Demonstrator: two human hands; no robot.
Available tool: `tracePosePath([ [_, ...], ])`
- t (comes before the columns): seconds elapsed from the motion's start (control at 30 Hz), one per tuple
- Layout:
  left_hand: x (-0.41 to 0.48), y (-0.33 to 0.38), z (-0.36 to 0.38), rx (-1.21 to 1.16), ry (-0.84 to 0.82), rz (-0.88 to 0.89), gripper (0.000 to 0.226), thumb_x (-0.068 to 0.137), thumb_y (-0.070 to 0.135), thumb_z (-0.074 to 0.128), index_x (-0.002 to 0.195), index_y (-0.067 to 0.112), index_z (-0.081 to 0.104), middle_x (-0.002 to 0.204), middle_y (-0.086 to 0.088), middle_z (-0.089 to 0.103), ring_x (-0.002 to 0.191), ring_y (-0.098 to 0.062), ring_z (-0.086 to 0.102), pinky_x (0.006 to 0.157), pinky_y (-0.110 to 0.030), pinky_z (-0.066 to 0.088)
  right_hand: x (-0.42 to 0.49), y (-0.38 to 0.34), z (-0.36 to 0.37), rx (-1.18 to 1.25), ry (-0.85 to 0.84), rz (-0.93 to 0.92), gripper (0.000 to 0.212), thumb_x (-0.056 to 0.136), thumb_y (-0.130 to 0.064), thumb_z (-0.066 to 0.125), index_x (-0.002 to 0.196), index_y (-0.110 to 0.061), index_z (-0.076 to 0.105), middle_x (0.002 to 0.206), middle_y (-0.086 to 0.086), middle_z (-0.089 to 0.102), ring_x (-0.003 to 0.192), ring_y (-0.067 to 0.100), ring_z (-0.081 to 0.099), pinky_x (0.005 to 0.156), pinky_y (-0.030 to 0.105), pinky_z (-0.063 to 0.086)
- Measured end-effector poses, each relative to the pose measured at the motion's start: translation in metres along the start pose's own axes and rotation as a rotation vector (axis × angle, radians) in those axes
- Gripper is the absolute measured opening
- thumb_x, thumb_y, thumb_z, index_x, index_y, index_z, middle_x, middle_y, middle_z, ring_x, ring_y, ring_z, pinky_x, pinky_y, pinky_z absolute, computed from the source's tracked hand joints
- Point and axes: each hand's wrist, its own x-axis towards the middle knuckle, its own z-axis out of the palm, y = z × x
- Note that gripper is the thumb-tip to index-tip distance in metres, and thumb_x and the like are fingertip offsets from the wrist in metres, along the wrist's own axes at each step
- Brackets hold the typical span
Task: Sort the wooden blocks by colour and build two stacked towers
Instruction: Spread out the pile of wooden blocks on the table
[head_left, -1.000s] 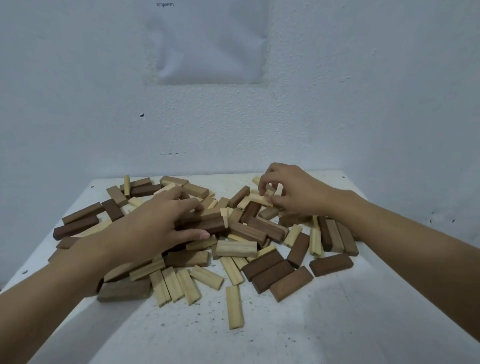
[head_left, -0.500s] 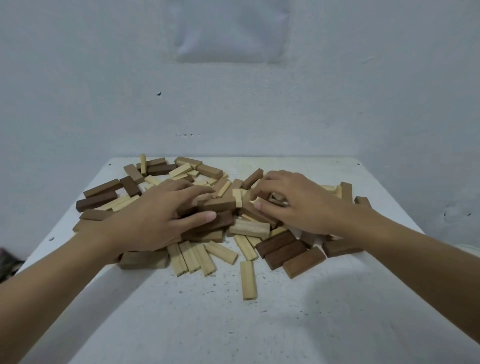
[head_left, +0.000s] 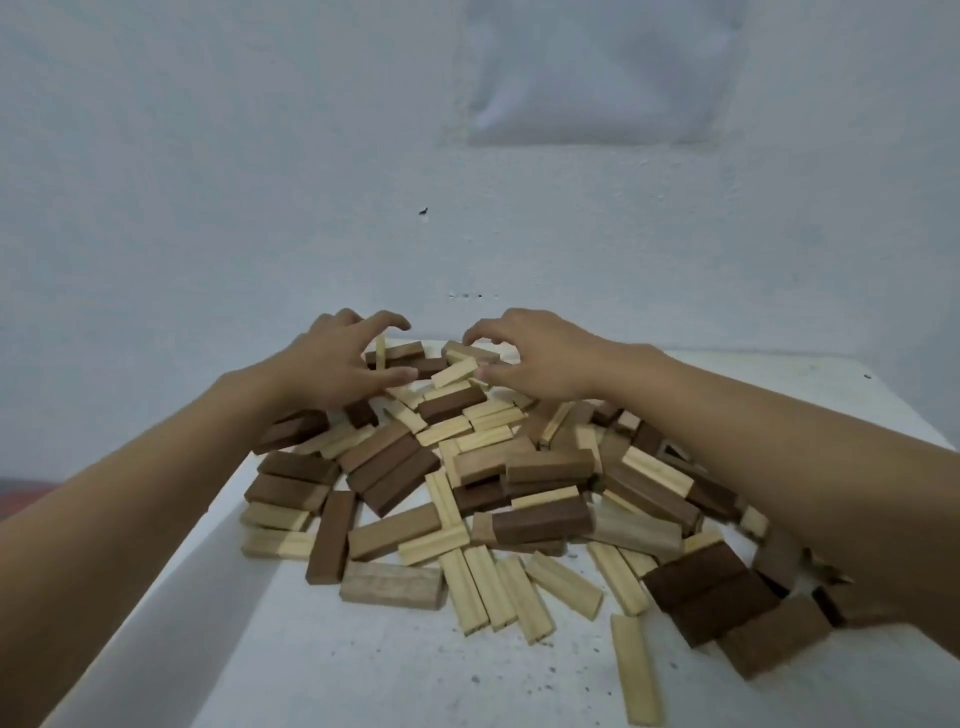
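Observation:
A loose pile of dark brown blocks (head_left: 540, 521) and pale blocks (head_left: 475, 597) covers the white table (head_left: 363, 675). Both my arms stretch across the pile to its far edge. My left hand (head_left: 337, 366) hovers there with arched, spread fingers over dark blocks, its thumb beside an upright pale block (head_left: 381, 352). My right hand (head_left: 535, 353) arches over the far blocks too, and its thumb tip touches a tilted pale block (head_left: 456, 372). Neither hand plainly grips a block. My right forearm hides blocks on the right side.
A single pale block (head_left: 635, 670) lies apart near the front. The table's left edge (head_left: 171, 566) runs diagonally close to the pile. A white wall stands right behind the table, with a sheet of paper (head_left: 597, 78) stuck on it.
Both hands have moved from the middle of the pile to its far edge and come closer together. The view has shifted closer and to the left.

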Motion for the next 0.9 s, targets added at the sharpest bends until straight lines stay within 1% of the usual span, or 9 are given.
tracePosePath([
  [0.1, 0.012, -0.005, 0.006, 0.032, -0.080, 0.050, 0.065, 0.089, 0.068, 0.058, 0.147, 0.046, 0.038, 0.133, -0.008, 0.052, 0.126, -0.029, 0.045, 0.106, -0.046, 0.040, 0.021, 0.000, 0.007, -0.052, -0.123, -0.022, 0.051, 0.099, -0.043, 0.055, 0.148, -0.038, 0.041, 0.143, 0.007, 0.046, 0.130, 0.028, 0.044, 0.109, 0.045, 0.037],
  [0.2, 0.018, -0.008, 0.010, 0.015, -0.094, 0.082, 0.055, 0.090, 0.064, 0.060, 0.140, 0.046, 0.048, 0.119, 0.000, 0.054, 0.113, -0.023, 0.051, 0.098, -0.039, 0.043, 0.030, 0.001, 0.009, -0.076, -0.215, -0.047, 0.054, 0.100, -0.028, 0.051, 0.152, -0.038, 0.036, 0.150, 0.005, 0.040, 0.136, 0.026, 0.039, 0.113, 0.043, 0.033],
  [0.33, 0.022, -0.001, 0.011, 0.035, 0.001, 0.108, 0.043, 0.093, 0.045, 0.068, 0.134, 0.038, 0.057, 0.106, 0.002, 0.055, 0.099, -0.018, 0.050, 0.088, -0.035, 0.043, 0.033, 0.001, 0.007, -0.120, -0.216, -0.047, 0.057, 0.095, -0.022, 0.054, 0.149, -0.037, 0.042, 0.141, 0.007, 0.045, 0.128, 0.026, 0.044, 0.108, 0.040, 0.038],
  [0.43, 0.027, 0.007, 0.010, 0.081, 0.021, 0.118, 0.043, 0.093, 0.039, 0.071, 0.134, 0.033, 0.059, 0.099, 0.003, 0.051, 0.097, -0.018, 0.049, 0.090, -0.037, 0.046, 0.033, 0.001, 0.007, -0.146, -0.172, -0.058, 0.058, 0.092, -0.020, 0.061, 0.146, -0.037, 0.046, 0.130, 0.007, 0.049, 0.121, 0.025, 0.048, 0.100, 0.036, 0.042],
  [0.5, 0.030, 0.009, 0.010, 0.099, 0.016, 0.126, 0.045, 0.094, 0.039, 0.070, 0.136, 0.032, 0.057, 0.100, 0.003, 0.048, 0.098, -0.017, 0.046, 0.092, -0.036, 0.044, 0.031, 0.001, 0.006, -0.163, -0.154, -0.057, 0.060, 0.091, -0.020, 0.063, 0.146, -0.035, 0.047, 0.129, 0.007, 0.050, 0.118, 0.024, 0.049, 0.099, 0.037, 0.043],
  [0.6, 0.032, 0.006, 0.011, 0.082, -0.007, 0.149, 0.049, 0.094, 0.040, 0.069, 0.140, 0.034, 0.054, 0.101, 0.005, 0.047, 0.099, -0.017, 0.045, 0.090, -0.033, 0.040, 0.028, 0.001, 0.009, -0.166, -0.131, -0.053, 0.059, 0.088, -0.023, 0.066, 0.145, -0.033, 0.051, 0.129, 0.006, 0.050, 0.117, 0.024, 0.049, 0.097, 0.038, 0.044],
  [0.73, 0.031, 0.003, 0.015, 0.087, -0.013, 0.187, 0.049, 0.095, 0.039, 0.069, 0.141, 0.031, 0.055, 0.104, 0.005, 0.050, 0.107, -0.021, 0.053, 0.090, -0.032, 0.041, 0.024, 0.003, 0.017, -0.179, -0.040, -0.031, 0.039, 0.091, -0.024, 0.064, 0.129, -0.024, 0.065, 0.129, 0.006, 0.052, 0.114, 0.024, 0.052, 0.093, 0.039, 0.047],
  [0.83, 0.031, 0.002, 0.016, 0.102, -0.005, 0.184, 0.051, 0.095, 0.039, 0.068, 0.142, 0.025, 0.056, 0.114, -0.002, 0.057, 0.110, -0.023, 0.054, 0.092, -0.033, 0.042, 0.023, 0.003, 0.021, -0.202, 0.014, -0.038, 0.027, 0.094, -0.022, 0.062, 0.118, -0.015, 0.070, 0.116, 0.010, 0.059, 0.108, 0.026, 0.055, 0.089, 0.041, 0.048],
  [0.9, 0.030, 0.003, 0.015, 0.107, 0.008, 0.176, 0.050, 0.095, 0.038, 0.069, 0.141, 0.021, 0.057, 0.120, -0.005, 0.058, 0.111, -0.024, 0.054, 0.093, -0.034, 0.043, 0.023, 0.001, 0.022, -0.183, 0.040, -0.029, 0.023, 0.092, -0.020, 0.064, 0.111, -0.012, 0.074, 0.105, 0.011, 0.062, 0.099, 0.025, 0.056, 0.079, 0.035, 0.046],
])
